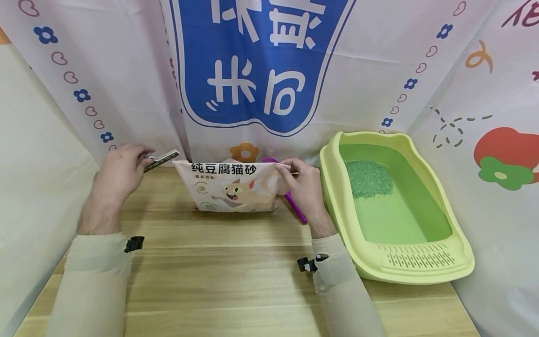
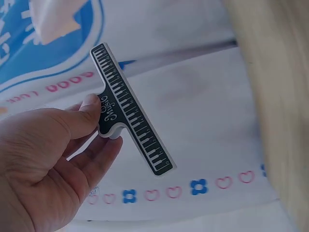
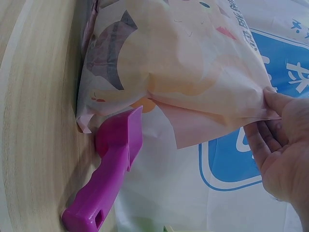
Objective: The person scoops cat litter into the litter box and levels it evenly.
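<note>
My left hand [image 1: 122, 171] pinches a black-and-white clip [image 2: 133, 111] with a piano-key pattern and the word Music, held left of the bag in the head view. A pink cat litter bag [image 1: 236, 189] with a cartoon cat stands upright on the table. With thumb and fingers my right hand [image 1: 303, 187] pinches the bag's top right corner; the right wrist view shows this corner [image 3: 265, 113] close up. Behind the bag's right side lies a purple scoop [image 3: 106, 174], its upper part mostly hidden in the head view.
A yellow-green litter tray [image 1: 459, 243] stands right of my right forearm, with green granules [image 1: 368, 179] at its far left inside. A printed cloth [image 1: 139, 70] hangs behind the wooden table [image 1: 210, 281]. Another printed sheet [image 1: 497, 234] borders the right side.
</note>
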The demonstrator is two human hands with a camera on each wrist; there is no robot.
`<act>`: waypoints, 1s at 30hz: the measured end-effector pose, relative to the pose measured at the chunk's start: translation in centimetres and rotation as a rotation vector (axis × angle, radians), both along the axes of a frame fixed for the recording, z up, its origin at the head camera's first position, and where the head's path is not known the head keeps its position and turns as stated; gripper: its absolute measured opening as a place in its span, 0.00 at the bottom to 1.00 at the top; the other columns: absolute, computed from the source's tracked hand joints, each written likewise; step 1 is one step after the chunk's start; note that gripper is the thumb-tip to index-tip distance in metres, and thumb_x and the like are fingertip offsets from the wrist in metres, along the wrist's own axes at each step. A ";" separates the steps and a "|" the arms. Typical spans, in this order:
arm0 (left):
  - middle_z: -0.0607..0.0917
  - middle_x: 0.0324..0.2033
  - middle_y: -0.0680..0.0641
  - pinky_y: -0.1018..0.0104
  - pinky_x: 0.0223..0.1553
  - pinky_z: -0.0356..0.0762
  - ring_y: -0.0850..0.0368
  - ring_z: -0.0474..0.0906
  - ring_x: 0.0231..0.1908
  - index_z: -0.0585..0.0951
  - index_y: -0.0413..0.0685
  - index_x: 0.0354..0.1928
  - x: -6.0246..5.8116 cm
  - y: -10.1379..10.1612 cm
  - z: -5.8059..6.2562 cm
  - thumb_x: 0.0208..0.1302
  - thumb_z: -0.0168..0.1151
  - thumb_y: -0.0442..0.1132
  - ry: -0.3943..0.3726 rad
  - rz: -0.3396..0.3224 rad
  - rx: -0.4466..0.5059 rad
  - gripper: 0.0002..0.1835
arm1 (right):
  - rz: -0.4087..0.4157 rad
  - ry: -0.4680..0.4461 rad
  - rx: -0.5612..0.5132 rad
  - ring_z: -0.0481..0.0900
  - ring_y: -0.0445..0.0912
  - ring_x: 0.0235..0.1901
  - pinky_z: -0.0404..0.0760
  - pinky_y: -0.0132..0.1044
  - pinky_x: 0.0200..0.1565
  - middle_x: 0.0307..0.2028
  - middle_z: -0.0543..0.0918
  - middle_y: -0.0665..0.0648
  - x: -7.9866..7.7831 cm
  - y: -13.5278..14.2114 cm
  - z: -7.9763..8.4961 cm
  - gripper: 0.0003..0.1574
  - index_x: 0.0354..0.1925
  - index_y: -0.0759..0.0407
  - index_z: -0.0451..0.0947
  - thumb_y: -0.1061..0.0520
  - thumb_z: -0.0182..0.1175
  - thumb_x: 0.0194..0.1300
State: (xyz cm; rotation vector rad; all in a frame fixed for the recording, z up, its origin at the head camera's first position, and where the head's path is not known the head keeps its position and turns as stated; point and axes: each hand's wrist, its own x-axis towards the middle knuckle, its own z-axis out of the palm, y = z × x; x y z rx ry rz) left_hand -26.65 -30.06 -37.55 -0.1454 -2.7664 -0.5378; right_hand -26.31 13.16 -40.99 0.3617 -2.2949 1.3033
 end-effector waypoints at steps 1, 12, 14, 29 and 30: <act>0.83 0.59 0.29 0.28 0.58 0.74 0.27 0.79 0.57 0.81 0.39 0.61 0.2 0.2 0.3 0.79 0.57 0.36 0.003 0.003 -0.003 0.15 | 0.000 0.001 0.000 0.92 0.41 0.38 0.90 0.37 0.39 0.37 0.94 0.51 0.0 0.0 0.0 0.13 0.40 0.51 0.89 0.43 0.70 0.70; 0.84 0.59 0.32 0.31 0.57 0.77 0.30 0.81 0.55 0.81 0.42 0.63 2.0 2.1 3.1 0.80 0.57 0.38 0.095 -0.015 -0.027 0.16 | 0.003 0.000 -0.005 0.91 0.40 0.38 0.90 0.36 0.41 0.37 0.94 0.51 -0.1 0.0 -0.1 0.14 0.40 0.51 0.89 0.43 0.70 0.70; 0.85 0.58 0.33 0.32 0.57 0.78 0.30 0.82 0.55 0.81 0.43 0.63 2.3 2.4 3.4 0.80 0.56 0.38 0.112 -0.021 -0.027 0.16 | 0.002 0.001 -0.004 0.91 0.40 0.38 0.90 0.36 0.41 0.37 0.94 0.51 -0.1 0.0 -0.1 0.14 0.40 0.51 0.89 0.43 0.70 0.71; 0.90 0.46 0.41 0.39 0.55 0.82 0.36 0.83 0.49 0.88 0.45 0.52 4.1 6.5 4.9 0.73 0.65 0.35 0.388 -0.106 -0.046 0.09 | 0.001 0.009 -0.006 0.92 0.41 0.37 0.90 0.36 0.40 0.37 0.94 0.51 -0.1 -0.1 -0.2 0.13 0.40 0.51 0.89 0.43 0.70 0.70; 0.91 0.45 0.41 0.40 0.54 0.82 0.37 0.83 0.48 0.88 0.45 0.51 4.1 6.7 4.8 0.72 0.66 0.34 0.410 -0.119 -0.044 0.09 | 0.002 0.009 -0.006 0.92 0.41 0.37 0.90 0.36 0.40 0.37 0.94 0.51 -0.1 -0.1 -0.2 0.14 0.40 0.51 0.89 0.43 0.70 0.70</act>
